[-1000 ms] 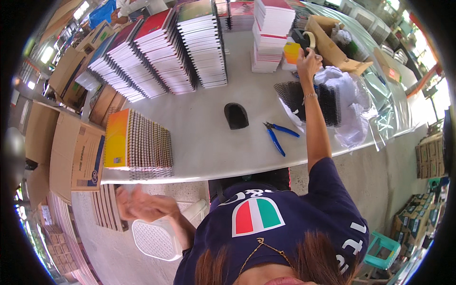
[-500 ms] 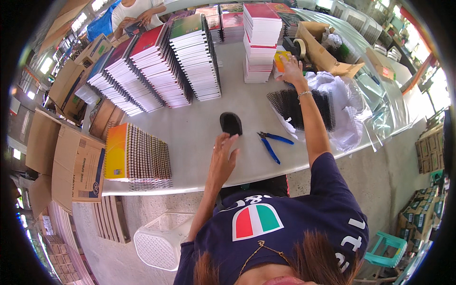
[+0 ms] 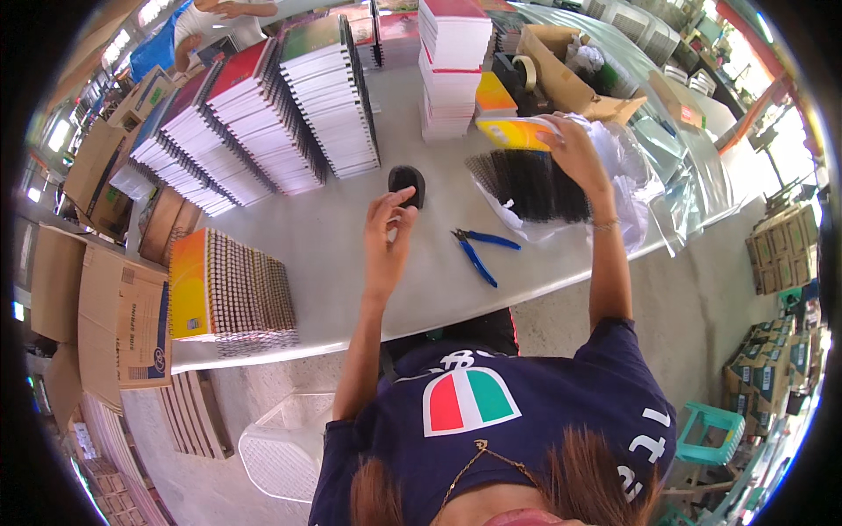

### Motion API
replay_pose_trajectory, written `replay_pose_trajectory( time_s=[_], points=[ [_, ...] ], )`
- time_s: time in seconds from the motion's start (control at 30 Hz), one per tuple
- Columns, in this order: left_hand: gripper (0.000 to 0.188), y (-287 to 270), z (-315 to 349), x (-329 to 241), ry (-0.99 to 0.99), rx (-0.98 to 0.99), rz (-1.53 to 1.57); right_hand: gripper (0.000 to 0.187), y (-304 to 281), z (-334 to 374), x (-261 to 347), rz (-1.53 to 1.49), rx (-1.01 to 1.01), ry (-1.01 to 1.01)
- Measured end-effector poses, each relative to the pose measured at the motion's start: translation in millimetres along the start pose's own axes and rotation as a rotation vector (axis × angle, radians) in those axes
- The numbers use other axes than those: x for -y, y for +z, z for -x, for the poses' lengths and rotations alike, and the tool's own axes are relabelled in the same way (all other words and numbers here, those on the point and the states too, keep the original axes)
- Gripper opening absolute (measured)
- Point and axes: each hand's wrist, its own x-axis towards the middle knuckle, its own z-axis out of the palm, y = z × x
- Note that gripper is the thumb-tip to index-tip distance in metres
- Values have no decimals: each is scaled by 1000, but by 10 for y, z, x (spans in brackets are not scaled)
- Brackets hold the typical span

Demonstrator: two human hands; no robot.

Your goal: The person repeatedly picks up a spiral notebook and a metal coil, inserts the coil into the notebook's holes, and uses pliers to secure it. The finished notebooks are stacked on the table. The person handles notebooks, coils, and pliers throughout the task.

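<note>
My right hand (image 3: 574, 156) grips the edge of a yellow-and-orange booklet (image 3: 515, 133), holding it above a heap of black binding coils (image 3: 539, 186) on white wrapping. Behind it, a short pile of booklets with the same orange cover (image 3: 495, 95) stands beside a tall stack of red-covered books (image 3: 456, 74). On the grey table (image 3: 338, 263), my left hand (image 3: 387, 235) is open, fingers apart. Its fingertips reach over the near end of a black rounded object (image 3: 407, 184); whether they touch it I cannot tell. Blue-handled cutting pliers (image 3: 481, 254) lie spread between my arms.
Spiral-bound books stand in tall stacks (image 3: 324, 105) at the far left. Bound yellow notebooks (image 3: 232, 289) are piled at the near left, beside an open carton (image 3: 123, 307). Another carton (image 3: 570, 74) holds wrapped material. A white stool (image 3: 281, 447) stands below; another person (image 3: 206, 31) is beyond the table.
My right hand has taken a yellow booklet off its pile and drawn it nearer, over the coils. My left hand stays by the black object. The whole view has shifted slightly.
</note>
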Motion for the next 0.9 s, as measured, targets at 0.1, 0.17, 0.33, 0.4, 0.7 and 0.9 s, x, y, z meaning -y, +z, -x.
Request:
replay_pose_trajectory(
  time_s=[0.1,0.17,0.33,0.4,0.7,0.9],
  points=[
    [57,-88,2,-70,-514,330,701,28,-322,235,438,-340,166,107],
    [64,-128,14,-173,-722,572,1028,25,-313,335,703,-583,294,66],
    [63,-239,152,-153,-641,370,864,22,-4,640,1148,-354,221,-394],
    [46,-320,165,-219,-501,285,654,34,288,803,1063,-837,114,-116],
    [43,-549,356,-213,-61,150,-171,67,1283,1265,1326,-1177,174,277],
    [56,-300,560,-224,193,-156,-601,53,1537,1273,1679,-937,106,312]
  ],
)
